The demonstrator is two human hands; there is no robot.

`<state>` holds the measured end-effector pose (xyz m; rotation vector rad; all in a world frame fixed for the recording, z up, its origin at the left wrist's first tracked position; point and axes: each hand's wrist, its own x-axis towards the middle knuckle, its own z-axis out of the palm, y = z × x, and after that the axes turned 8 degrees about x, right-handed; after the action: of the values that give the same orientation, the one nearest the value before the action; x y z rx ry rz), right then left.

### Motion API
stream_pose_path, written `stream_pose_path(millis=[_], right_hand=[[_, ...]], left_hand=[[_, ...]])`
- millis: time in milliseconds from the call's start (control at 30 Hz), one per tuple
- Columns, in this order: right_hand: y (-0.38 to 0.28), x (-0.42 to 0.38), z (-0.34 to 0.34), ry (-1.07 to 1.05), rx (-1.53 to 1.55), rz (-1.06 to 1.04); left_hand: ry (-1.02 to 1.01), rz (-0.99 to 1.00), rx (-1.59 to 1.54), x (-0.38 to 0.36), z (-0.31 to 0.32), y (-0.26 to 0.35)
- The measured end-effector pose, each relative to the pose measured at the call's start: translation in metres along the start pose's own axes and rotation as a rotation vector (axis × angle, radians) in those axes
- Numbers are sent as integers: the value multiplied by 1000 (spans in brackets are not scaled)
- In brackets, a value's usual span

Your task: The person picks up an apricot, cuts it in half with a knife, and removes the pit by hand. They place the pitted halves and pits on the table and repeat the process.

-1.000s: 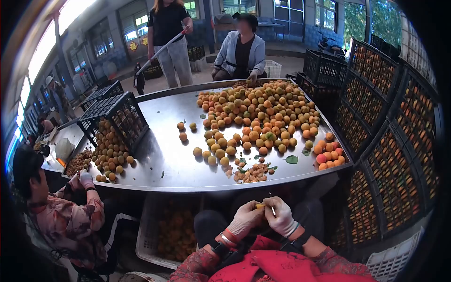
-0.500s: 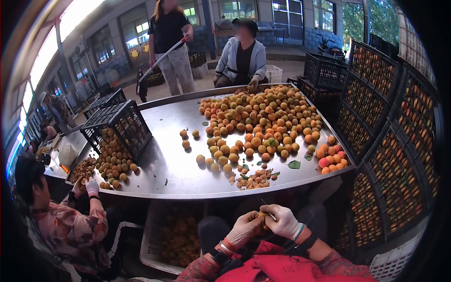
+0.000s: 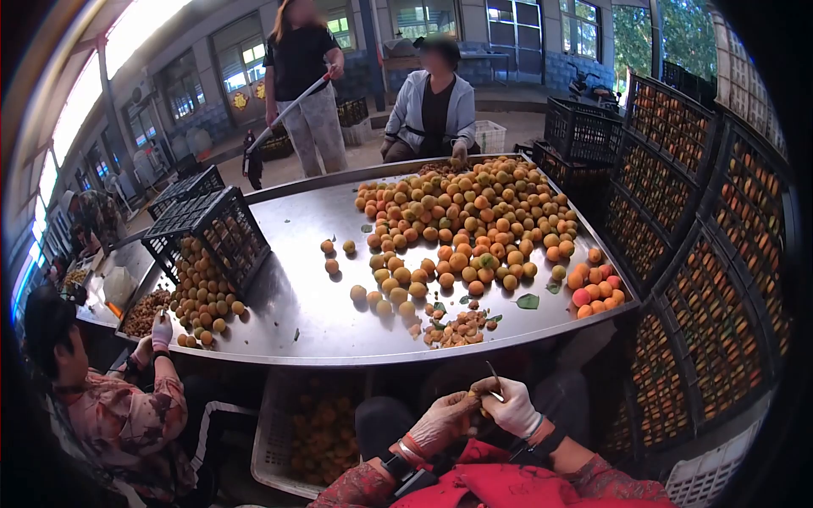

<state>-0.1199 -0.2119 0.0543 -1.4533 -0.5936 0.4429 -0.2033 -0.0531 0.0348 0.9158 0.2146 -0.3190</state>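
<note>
Presently right hand [image 3: 511, 410] gripping slim tool [image 3: 493, 371], long axis pointing toward worktop [image 3: 292, 275]; left hand [image 3: 444, 421] meeting it from left, fingers hiding whether anything is being held.

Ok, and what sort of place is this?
Probably a fruit-sorting or processing shed: a long metal table bears heaps of apricot-like fruit, and fruit-filled crates stand stacked on the right.

A slim tool [image 3: 492, 371] tilts beside a mostly hidden, seemingly yellowish fruit [image 3: 474, 394].
</note>
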Motion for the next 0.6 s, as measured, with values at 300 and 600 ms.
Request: stream_pose_path(millis=[300,600], right_hand=[[-26,6,-2,-83,77,184],[-1,12,2,10,-173,-227]], left_hand=[[-49,-40,137,-12,17,27],[45,13,240,-4,10,20]])
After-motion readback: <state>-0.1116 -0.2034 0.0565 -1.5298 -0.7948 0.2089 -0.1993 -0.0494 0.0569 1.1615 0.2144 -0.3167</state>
